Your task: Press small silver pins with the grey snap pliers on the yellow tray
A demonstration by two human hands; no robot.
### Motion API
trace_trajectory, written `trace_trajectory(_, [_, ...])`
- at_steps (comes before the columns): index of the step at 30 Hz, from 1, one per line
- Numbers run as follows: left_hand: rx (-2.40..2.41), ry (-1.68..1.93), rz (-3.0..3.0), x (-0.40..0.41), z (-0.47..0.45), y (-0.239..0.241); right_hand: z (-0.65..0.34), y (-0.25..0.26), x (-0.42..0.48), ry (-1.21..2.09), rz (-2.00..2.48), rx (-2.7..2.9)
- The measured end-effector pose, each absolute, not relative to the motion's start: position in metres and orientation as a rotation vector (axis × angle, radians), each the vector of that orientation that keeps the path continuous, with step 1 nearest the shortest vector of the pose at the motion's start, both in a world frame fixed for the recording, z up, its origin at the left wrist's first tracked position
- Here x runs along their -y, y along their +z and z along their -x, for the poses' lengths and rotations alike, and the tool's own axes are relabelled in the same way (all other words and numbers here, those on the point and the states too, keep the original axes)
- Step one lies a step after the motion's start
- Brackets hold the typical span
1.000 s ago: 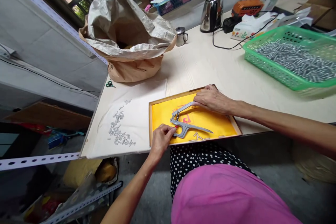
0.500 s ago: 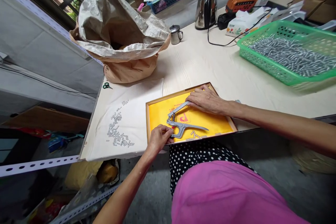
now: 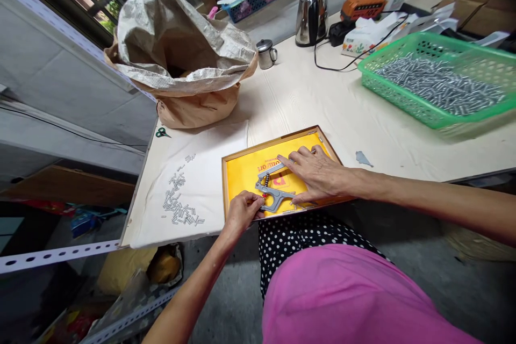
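Grey snap pliers (image 3: 278, 194) with a dark spring and a red tip at the jaw lie over a shallow tray (image 3: 227, 185) lined with yellow printed material. My right hand (image 3: 318, 173) spans both handles, fingers over the upper one and thumb at the lower one. At the jaw, the thumb and fingers of my left hand (image 3: 243, 208) are pinched together. What they hold is too small and hidden to make out. A few small metal pieces (image 3: 297, 206) lie in the tray near my right thumb, partly covered.
Left of the tray, a loose pile of small metal tubes (image 3: 177, 204) lies on white cloth. Green-handled scissors (image 3: 163, 133) and a large open sack (image 3: 197, 105) stand behind. A green basket (image 3: 403, 99) of metal pieces is at right, with a kettle (image 3: 311, 13) farther back.
My right hand has come down from the upper handle to span both handles, and the handles look a little closer together. My left hand stays at the jaw. The view has shifted slightly.
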State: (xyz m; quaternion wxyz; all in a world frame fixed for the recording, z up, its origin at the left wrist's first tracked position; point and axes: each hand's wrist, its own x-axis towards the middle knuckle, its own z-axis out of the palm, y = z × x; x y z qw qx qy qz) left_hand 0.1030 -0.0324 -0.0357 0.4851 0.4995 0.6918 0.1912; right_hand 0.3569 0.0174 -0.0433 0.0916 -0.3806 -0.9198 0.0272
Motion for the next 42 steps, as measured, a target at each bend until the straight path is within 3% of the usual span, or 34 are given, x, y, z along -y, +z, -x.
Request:
trace_trajectory(10, [-1.734, 0.414, -1.396, 0.038, -0.099, -0.041, -0.353, -0.047, -0.002, 0.189, 1.192, 2.683])
trace_trajectory(15, [-1.911, 0.54, -2.141, 0.054, -0.11, -0.034, -0.343, -0.051, 0.003, 0.172, 1.203, 2.634])
trace_trajectory(20, [-1.526, 0.36, -2.687, 0.038, -0.132, -0.023, -0.337, -0.048, 0.006, 0.059, 0.977, 2.598])
trace_trajectory(27, [-1.477, 0.182, -2.709, 0.013, -0.137, -0.032, -0.329, -0.072, 0.004, -0.177, 1.175, 2.614])
trace_trajectory(35, [-1.539, 0.086, -2.514, 0.002, -0.124, -0.038, -0.306, -0.074, -0.014, -0.081, 1.054, 2.792])
trace_trajectory(42, [-1.475, 0.437, -2.715, 0.015, -0.133, -0.037, -0.331, -0.07, -0.017, 0.126, 1.024, 2.474])
